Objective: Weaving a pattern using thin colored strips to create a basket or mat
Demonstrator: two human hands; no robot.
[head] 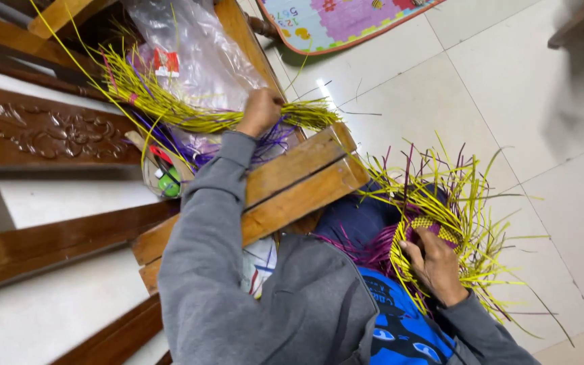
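I see the half-woven yellow and purple strip basket (441, 233) right of the wooden bench (305, 182), my right hand (434, 267) clamped on its rim. It looks light and springy. My left hand (259, 111) grips the yellow strip bundle (190, 115) atop the bench.

Carved wooden chair frame (49, 132), clear plastic bag (194, 57), colourful play mat (332, 20), pale tiled floor (508, 101).

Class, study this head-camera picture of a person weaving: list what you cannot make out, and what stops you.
- Left hand fingertips: buried in the yellow strand bundle.
- Woven piece: its shape is hidden by loose strands and the right hand.
- Plastic bag contents: blurred by crinkled film.
- Play mat: cut by the top edge.
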